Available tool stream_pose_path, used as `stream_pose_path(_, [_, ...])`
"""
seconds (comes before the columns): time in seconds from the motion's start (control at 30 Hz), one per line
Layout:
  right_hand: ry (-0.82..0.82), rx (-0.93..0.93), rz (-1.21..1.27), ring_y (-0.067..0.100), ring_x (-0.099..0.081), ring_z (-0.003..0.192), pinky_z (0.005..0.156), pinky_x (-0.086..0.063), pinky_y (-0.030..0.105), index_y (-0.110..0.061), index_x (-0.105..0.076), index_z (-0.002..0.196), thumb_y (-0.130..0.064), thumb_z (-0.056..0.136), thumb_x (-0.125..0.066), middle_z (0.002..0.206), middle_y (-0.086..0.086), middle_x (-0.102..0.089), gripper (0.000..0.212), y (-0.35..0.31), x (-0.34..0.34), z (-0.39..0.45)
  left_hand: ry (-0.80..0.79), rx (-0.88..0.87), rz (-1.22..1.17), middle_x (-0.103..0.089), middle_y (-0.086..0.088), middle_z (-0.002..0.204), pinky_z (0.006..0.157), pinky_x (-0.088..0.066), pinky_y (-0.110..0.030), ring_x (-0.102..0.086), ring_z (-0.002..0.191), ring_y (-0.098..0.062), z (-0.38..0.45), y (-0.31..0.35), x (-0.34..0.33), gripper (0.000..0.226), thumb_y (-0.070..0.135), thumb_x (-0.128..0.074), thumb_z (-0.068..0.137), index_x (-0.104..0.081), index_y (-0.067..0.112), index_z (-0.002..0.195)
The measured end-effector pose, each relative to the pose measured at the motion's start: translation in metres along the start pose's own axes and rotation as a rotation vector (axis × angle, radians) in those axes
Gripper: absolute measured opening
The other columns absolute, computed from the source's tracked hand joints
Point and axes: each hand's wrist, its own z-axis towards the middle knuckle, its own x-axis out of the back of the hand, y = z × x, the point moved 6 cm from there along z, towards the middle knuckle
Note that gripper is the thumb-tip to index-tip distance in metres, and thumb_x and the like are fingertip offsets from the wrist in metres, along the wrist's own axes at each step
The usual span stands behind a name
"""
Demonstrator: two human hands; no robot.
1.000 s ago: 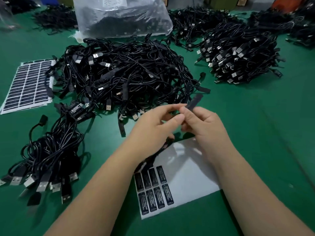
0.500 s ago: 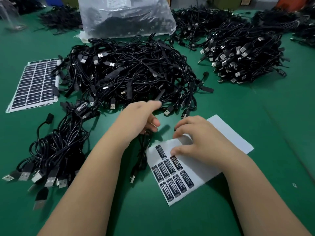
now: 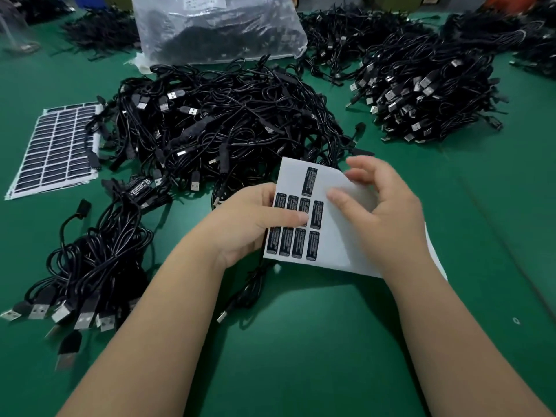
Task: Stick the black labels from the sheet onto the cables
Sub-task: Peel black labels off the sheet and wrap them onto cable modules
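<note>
A white backing sheet [image 3: 337, 233] with several black labels [image 3: 312, 242] on its left part is lifted off the green table in front of me. My left hand [image 3: 249, 224] grips its left edge, thumb pressed across the labels. My right hand [image 3: 379, 206] holds the sheet's upper right part, thumb on its face and fingers curled behind the bent edge. One single label [image 3: 310, 181] sits alone near the top. A loose black cable [image 3: 243, 293] with a USB plug lies on the table under my left wrist.
A big tangled heap of black USB cables [image 3: 228, 121] lies just beyond the sheet. A smaller cable bundle [image 3: 90, 266] lies at left, another heap [image 3: 427, 88] at far right. A full label sheet [image 3: 57, 149] rests at left, a plastic bag [image 3: 216, 25] at the back.
The sheet lay flat on the table under my right hand; both hands have picked it up and turned it upright. My left hand let go of the cable, which now lies below it.
</note>
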Motion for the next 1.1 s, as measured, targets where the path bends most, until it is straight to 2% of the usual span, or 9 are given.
stream_pose_path(0.07, [0.054,0.113,-0.141,0.009,-0.041,0.111,0.096,-0.023,0.007,-0.023,-0.067,0.113,-0.019,0.079,-0.076,0.113,-0.012,-0.052,0.035,-0.008,0.0,-0.002,0.062,-0.02,-0.009,-0.075,-0.011,0.085,0.058,-0.059,-0.033,-0.071,0.069,-0.02,0.002,-0.001,0.004,0.019,-0.002,-0.064,0.082,-0.065,0.005,0.1])
stream_pose_path(0.13, [0.049,0.209,-0.21,0.022,-0.045,0.112,0.098,-0.024,0.014,-0.014,-0.074,0.104,-0.019,0.08,-0.075,0.115,0.001,-0.058,0.025,-0.015,-0.005,-0.005,0.107,-0.057,-0.013,-0.074,-0.009,0.084,0.063,-0.059,-0.035,-0.07,0.07,-0.021,0.005,-0.001,0.01,0.017,-0.002,-0.059,0.086,-0.066,0.009,0.097])
stream_pose_path(0.2, [-0.025,0.24,-0.237,0.03,-0.051,0.104,0.092,-0.029,0.02,-0.011,-0.075,0.101,-0.021,0.083,-0.07,0.108,0.008,-0.064,0.021,-0.018,-0.014,-0.006,0.107,-0.085,-0.005,-0.074,-0.008,0.084,0.064,-0.057,-0.034,-0.069,0.071,-0.02,0.006,0.0,0.011,0.018,-0.001,-0.058,0.087,-0.068,0.011,0.097])
stream_pose_path(0.43, [-0.029,0.157,-0.203,0.026,-0.052,0.091,0.076,-0.029,0.021,-0.017,-0.076,0.099,-0.024,0.084,-0.072,0.095,0.002,-0.067,0.017,-0.014,-0.017,-0.007,0.128,-0.098,0.013,-0.074,-0.007,0.085,0.06,-0.056,-0.027,-0.069,0.072,-0.018,0.008,-0.001,0.009,0.016,0.006,-0.058,0.09,-0.07,0.012,0.098])
stream_pose_path(0.63, [-0.078,0.215,-0.266,0.02,-0.045,0.083,0.068,-0.023,0.023,-0.017,-0.078,0.094,-0.025,0.083,-0.07,0.09,-0.001,-0.073,0.016,-0.014,-0.02,-0.006,0.208,-0.114,0.073,-0.072,-0.001,0.075,0.06,-0.055,-0.028,-0.068,0.067,-0.014,0.007,-0.004,0.005,0.003,0.011,-0.062,0.09,-0.063,0.014,0.091])
stream_pose_path(0.87, [0.118,0.291,-0.335,0.028,-0.064,0.067,0.067,-0.049,0.033,-0.017,-0.078,0.075,-0.021,0.072,-0.07,0.07,-0.003,-0.073,0.009,-0.025,-0.013,-0.01,0.233,-0.078,-0.02,-0.074,-0.005,0.081,0.06,-0.057,-0.028,-0.069,0.069,-0.017,0.006,-0.005,0.003,0.011,0.012,-0.061,0.09,-0.067,0.01,0.099])
stream_pose_path(0.93, [0.09,0.25,-0.291,0.025,-0.064,0.074,0.07,-0.046,0.031,-0.019,-0.077,0.075,-0.02,0.075,-0.072,0.074,-0.006,-0.072,0.005,-0.023,-0.013,-0.009,0.248,-0.067,-0.061,-0.074,-0.006,0.08,0.06,-0.058,-0.029,-0.07,0.068,-0.017,0.006,-0.006,0.004,0.013,0.01,-0.061,0.09,-0.068,0.008,0.1])
stream_pose_path(1.0, [-0.01,0.105,-0.126,0.012,-0.062,0.084,0.078,-0.045,0.023,-0.027,-0.072,0.071,-0.019,0.078,-0.073,0.079,-0.018,-0.068,0.011,-0.015,-0.015,-0.008,0.273,-0.047,-0.072,-0.074,-0.005,0.077,0.057,-0.057,-0.029,-0.07,0.065,-0.017,0.006,-0.007,0.006,0.012,0.01,-0.061,0.09,-0.068,0.008,0.1])
stream_pose_path(1.1, [-0.099,-0.261,0.295,-0.006,-0.058,0.067,0.061,-0.046,0.008,-0.03,-0.069,0.068,-0.022,0.08,-0.072,0.075,-0.019,-0.068,0.016,0.004,-0.017,-0.009,0.341,-0.004,0.067,-0.074,-0.001,0.076,0.055,-0.055,-0.031,-0.069,0.064,-0.017,0.006,-0.009,0.012,0.013,0.014,-0.063,0.088,-0.066,0.011,0.1])
